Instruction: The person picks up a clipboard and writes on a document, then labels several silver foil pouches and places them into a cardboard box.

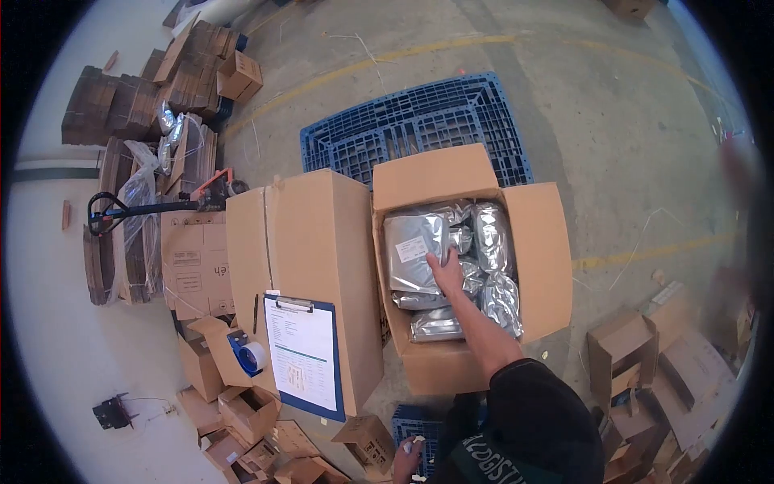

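Observation:
My right hand [448,277] reaches into an open cardboard box [538,256], its fingers closed on the right edge of a silver foil pouch [411,270]. A white label [412,250] is stuck on that pouch. Other silver foil pouches [492,235] lie around and beneath it, filling much of the box. Low in the view, close to my body, my left hand [408,461] is closed around a small white piece [415,442] that is too small to name. Part of that hand is cut off by the frame's lower edge.
Left of the open box stands a closed, taped carton [310,234] bearing a clipboard [302,351], a pen [255,314] and a blue tape dispenser [246,353]. A blue pallet [419,121] lies behind. A pallet jack handle [141,209], flattened cartons [113,105] and discarded boxes [625,355] surround.

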`<action>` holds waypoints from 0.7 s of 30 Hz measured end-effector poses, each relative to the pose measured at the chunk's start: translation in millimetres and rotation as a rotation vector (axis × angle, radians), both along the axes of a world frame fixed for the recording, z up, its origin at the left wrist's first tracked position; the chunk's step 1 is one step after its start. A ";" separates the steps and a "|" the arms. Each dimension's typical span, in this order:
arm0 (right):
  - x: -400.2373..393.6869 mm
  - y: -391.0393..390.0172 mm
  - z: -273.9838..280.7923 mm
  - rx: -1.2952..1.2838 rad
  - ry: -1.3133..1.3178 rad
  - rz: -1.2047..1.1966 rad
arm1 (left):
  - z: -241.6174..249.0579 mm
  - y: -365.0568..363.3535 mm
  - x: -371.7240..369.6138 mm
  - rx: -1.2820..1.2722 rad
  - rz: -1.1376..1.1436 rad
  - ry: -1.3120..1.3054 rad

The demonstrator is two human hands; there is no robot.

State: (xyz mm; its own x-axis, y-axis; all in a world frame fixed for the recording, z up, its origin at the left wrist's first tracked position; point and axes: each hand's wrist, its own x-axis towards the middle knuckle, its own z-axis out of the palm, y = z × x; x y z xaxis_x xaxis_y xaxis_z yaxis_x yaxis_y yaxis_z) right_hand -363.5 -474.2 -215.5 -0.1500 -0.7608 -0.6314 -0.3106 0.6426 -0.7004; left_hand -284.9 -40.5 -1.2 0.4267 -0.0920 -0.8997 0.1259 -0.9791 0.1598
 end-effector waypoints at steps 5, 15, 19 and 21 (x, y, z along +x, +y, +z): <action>-5.2 3.8 -29.7 -0.020 -0.145 0.081 | -8.8 5.3 9.2 -0.001 -0.139 -0.006; -38.1 16.1 7.8 0.153 -0.544 0.069 | -7.3 -4.1 13.8 -0.181 -0.132 -0.022; -85.5 83.3 65.6 0.237 -0.844 0.307 | -0.6 -55.2 30.0 -0.412 0.343 0.079; -107.0 115.8 114.5 0.332 -1.013 0.485 | -0.7 -65.8 69.6 -0.469 0.448 0.116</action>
